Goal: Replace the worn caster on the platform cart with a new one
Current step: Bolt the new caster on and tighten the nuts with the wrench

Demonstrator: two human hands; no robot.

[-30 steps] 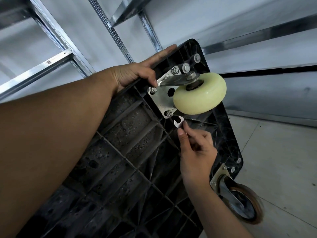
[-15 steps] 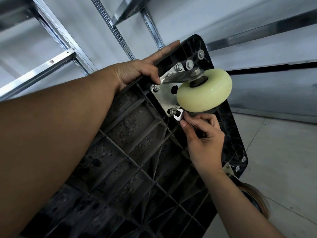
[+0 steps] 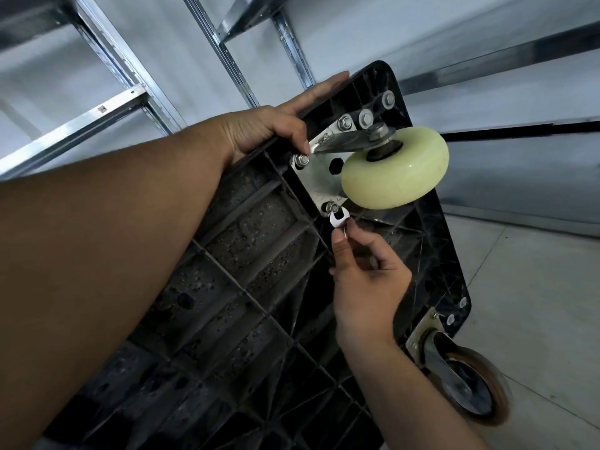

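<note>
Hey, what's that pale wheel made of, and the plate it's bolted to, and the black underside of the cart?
Pale wheel: probably moulded plastic, maybe nylon or polyurethane; cream-yellow, smooth, soft sheen, no tread.
Mounting plate: metal, likely plated steel; bright silver-grey, reflective.
Cart underside: black moulded plastic, matte; ribs in a grid, pitted panels between.

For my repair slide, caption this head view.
Right hand holds small wrench at a nut beside the pale caster; left hand grips the upturned cart.
</note>
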